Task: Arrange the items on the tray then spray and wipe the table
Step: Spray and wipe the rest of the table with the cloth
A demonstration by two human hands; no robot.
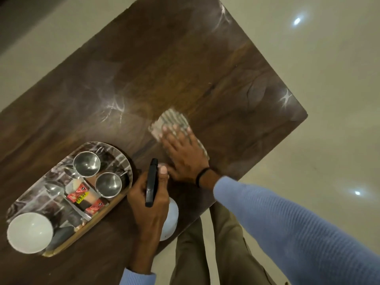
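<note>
My right hand (183,153) lies flat, fingers spread, pressing a striped grey cloth (174,120) onto the dark wooden table (185,68). My left hand (150,198) grips a spray bottle with a black trigger head (151,182) and a white body (170,219), held near the table's front edge. The oval tray (115,204) sits at the left. On it are two steel bowls (86,163) (108,184), spoons (53,188), a white bowl (29,232) and red packets (79,194).
The table's right corner (304,115) and front edge border a glossy pale floor (329,79). My legs in khaki trousers (216,254) stand against the front edge. Streaky reflections show on the tabletop near the tray.
</note>
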